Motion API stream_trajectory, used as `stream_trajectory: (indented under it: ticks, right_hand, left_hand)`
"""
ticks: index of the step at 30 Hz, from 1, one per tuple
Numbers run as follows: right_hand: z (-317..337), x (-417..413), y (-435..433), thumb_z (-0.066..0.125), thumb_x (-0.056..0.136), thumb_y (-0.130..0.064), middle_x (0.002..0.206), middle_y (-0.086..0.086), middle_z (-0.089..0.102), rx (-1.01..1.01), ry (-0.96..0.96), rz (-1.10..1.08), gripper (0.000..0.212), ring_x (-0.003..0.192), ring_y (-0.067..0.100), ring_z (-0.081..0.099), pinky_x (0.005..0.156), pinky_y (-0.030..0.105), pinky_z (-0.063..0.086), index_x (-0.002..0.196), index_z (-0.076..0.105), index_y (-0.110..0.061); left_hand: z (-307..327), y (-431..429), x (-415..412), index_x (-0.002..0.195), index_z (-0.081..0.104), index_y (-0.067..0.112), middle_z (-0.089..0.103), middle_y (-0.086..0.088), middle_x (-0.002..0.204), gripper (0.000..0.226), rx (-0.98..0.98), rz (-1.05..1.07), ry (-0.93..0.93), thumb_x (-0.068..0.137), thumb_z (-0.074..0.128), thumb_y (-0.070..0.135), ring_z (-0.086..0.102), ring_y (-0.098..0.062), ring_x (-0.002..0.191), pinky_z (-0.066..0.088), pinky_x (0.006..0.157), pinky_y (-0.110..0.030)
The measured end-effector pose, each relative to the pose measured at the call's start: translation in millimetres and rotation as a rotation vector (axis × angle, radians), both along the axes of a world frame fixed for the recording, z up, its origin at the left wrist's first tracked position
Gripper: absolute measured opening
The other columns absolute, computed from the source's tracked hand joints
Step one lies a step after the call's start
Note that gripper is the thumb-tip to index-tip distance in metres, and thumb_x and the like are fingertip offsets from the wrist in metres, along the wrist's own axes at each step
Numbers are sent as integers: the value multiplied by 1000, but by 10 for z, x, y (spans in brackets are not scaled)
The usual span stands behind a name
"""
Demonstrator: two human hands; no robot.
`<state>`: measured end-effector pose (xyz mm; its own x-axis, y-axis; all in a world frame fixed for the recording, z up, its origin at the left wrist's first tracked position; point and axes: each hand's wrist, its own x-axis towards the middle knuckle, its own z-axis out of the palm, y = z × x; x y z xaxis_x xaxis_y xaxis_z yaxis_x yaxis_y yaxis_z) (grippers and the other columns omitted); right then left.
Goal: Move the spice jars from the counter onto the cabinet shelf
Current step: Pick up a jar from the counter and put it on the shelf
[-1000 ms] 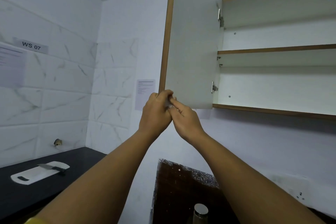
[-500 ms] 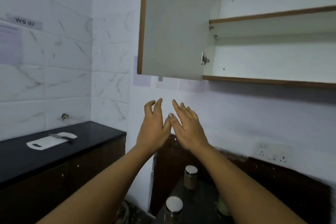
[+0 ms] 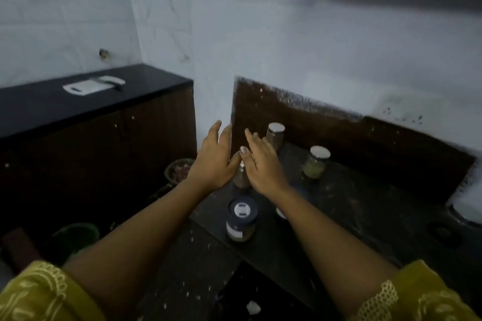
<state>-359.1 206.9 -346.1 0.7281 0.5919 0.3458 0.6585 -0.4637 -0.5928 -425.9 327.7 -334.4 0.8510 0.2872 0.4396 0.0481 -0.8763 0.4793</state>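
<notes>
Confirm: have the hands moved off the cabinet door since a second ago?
Yes. Both the left hand and right hand dropped from the door edge; they now hang open above the counter, over the jars.

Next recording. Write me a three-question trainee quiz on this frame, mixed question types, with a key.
1. True or false: the left hand is gripping a jar.
2. Which jar stands nearest the camera? A) the dark-lidded jar B) the silver-lidded jar by the backsplash C) the jar of greenish spice
3. Fill in: the white cutting board lies on the ____ counter.

Key: 1 false, both it and the right hand are open and empty. 2 A. 3 black.
</notes>
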Motion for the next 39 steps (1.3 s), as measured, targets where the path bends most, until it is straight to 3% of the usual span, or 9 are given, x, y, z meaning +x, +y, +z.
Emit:
stream_trajectory:
  ticks: [8, 14, 23, 28, 32, 36, 39]
  right_hand:
    - [-903, -68, -188, 32, 98, -37, 156, 10, 19, -206, 99, 42, 55, 144, 31, 10, 116, 45, 15, 148, 16, -20]
    - [-1464, -136, -381, 36, 97, -38, 157, 14, 10, -370, 251, 5, 59, 144, 34, 6, 115, 44, 13, 148, 12, -21]
    - [-1736, 39, -303, 55, 87, -43, 157, 16, -5, -477, 353, -15, 86, 143, 37, 3, 112, 49, 18, 148, -3, -28]
    - [-1839, 118, -144, 67, 79, -34, 156, 16, 4, -351, 424, 4, 98, 144, 31, 10, 114, 41, 21, 149, -2, -21]
    - [-1880, 185, -119, 75, 73, -30, 150, 10, 23, -200, 471, -29, 96, 135, 23, 31, 103, 25, 28, 146, 13, -20]
    - [-1688, 366, -194, 75, 74, -19, 144, 6, 37, 94, 596, -27, 88, 131, 20, 40, 108, 37, 37, 141, 20, -24]
    - [-1422, 520, -277, 69, 79, -6, 145, 8, 36, 372, 737, -21, 87, 127, 19, 46, 101, 33, 45, 141, 10, -24]
  left_hand:
    - [-939, -182, -132, 145, 17, 8, 10, -21, 153, 66, -121, -4, 233, 92, 48, 34, 9, -33, 142, 18, 112, -43]
    - [-1504, -199, -118, 146, 13, 8, 3, -23, 153, 82, -212, -72, 439, 85, 59, 39, 8, -36, 142, 21, 112, -41]
    - [-1878, 45, 179, 146, 7, 14, -1, -22, 154, 93, -279, -141, 499, 78, 66, 35, 10, -37, 141, 31, 106, -44]
    - [-1944, 216, 306, 147, 0, 14, 16, -13, 153, 99, -382, -278, 533, 75, 68, 25, 18, -27, 141, 31, 107, -36]
    - [-1931, 258, 392, 147, 1, 15, 28, -9, 149, 106, -458, -294, 529, 72, 76, 24, 32, -20, 135, 32, 105, -27]
    - [-1692, 245, 555, 146, 12, 19, 41, 5, 134, 104, -616, -276, 401, 68, 80, 24, 38, -2, 117, 32, 88, -4]
    - [-1363, 189, 671, 144, 18, 25, 44, 20, 120, 99, -764, -232, 287, 67, 81, 26, 49, 3, 105, 39, 81, -7]
